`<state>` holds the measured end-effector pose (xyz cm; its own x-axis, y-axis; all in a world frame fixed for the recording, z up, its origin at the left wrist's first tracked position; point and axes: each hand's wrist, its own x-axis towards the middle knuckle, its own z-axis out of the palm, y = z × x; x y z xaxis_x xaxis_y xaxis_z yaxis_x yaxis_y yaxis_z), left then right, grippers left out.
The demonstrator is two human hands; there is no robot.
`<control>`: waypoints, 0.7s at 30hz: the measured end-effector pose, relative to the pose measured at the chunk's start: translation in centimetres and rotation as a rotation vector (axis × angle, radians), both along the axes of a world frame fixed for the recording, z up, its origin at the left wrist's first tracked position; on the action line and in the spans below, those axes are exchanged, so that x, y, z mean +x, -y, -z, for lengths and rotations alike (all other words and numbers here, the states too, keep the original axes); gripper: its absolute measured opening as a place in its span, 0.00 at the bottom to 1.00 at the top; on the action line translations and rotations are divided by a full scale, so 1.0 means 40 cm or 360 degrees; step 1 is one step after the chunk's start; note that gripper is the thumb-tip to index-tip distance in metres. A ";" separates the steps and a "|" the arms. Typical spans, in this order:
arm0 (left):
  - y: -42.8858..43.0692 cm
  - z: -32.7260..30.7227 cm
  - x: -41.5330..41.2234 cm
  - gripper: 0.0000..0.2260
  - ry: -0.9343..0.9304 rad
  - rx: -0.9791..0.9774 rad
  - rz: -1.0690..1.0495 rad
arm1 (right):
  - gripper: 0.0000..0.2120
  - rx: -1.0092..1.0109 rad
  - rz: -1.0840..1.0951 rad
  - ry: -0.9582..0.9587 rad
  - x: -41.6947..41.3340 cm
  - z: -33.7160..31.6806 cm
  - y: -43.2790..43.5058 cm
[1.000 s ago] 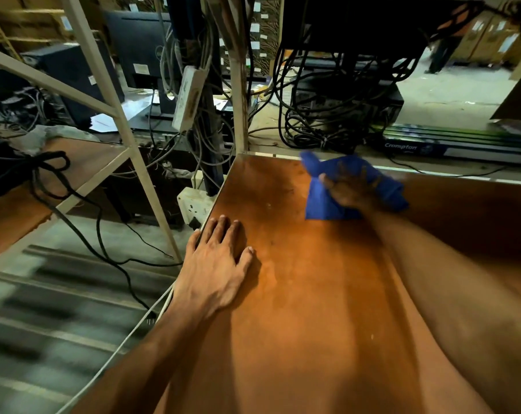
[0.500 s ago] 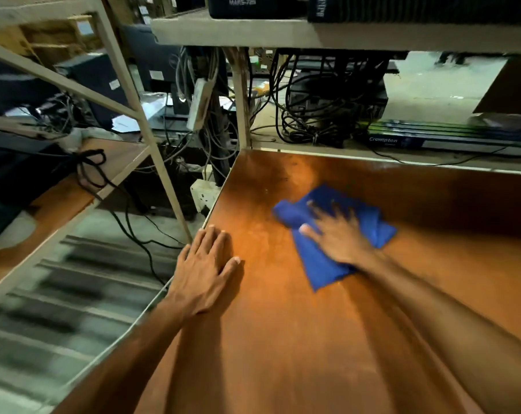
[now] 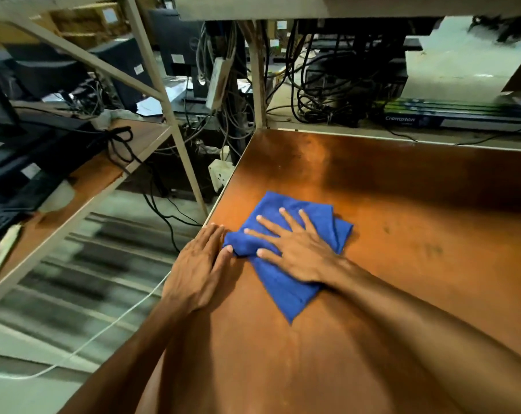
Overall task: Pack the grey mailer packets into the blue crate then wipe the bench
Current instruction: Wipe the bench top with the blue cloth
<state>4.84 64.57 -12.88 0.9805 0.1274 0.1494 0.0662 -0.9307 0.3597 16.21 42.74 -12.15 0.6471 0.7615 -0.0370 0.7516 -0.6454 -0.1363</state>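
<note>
Both forearms come in over the near end of the desk (image 3: 417, 222). The left grip (image 3: 199, 270) lies flat at the desk's left edge, fingers straight and together, holding nothing; its thumb tip meets the bunched corner of the blue cloth (image 3: 286, 294). Just right of it, the right grip (image 3: 295, 249) presses palm-down on the cloth, fingers spread and straight, curled round nothing. The folded cloth lies under that grip, one corner pointing back past the wrist, the rest reaching beyond the fingertips. Beyond the left grip, below the desk edge, sits a white socket box (image 3: 220, 174). Far beyond both grips lie tangled black cables (image 3: 322, 94) and, rightward, a long Crompton box (image 3: 432, 121)
</note>
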 end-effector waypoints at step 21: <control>-0.004 0.004 0.000 0.33 -0.0025 0.0038 0.0064 | 0.27 -0.0081 0.1023 -0.0054 0.285 -0.027 0.062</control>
